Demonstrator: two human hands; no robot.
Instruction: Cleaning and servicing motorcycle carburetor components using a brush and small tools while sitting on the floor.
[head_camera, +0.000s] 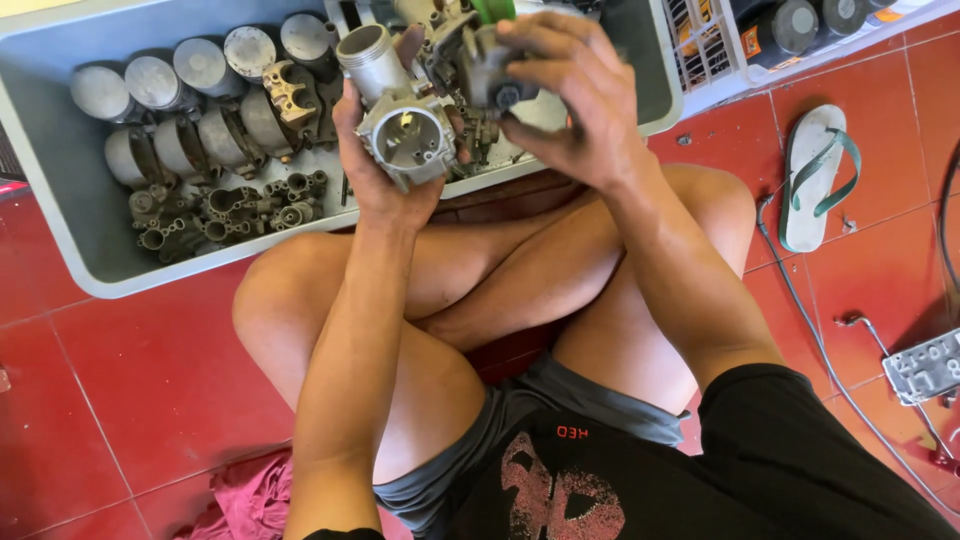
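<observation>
the metal carburetor (408, 128) sits raised above your crossed legs, in front of the grey tub (60, 190) of pistons (180, 95). your left hand (372, 170) grips its body; your right hand (570, 100) fingers curl closed around its far side.

Tray (60, 215) ahead of crossed legs: pistons (180, 100) in rows at left, small castings (225, 210) before them. Carburetor (410, 125) held above tray's near edge. Sandal (815, 170) right, on floor (130, 370).
</observation>
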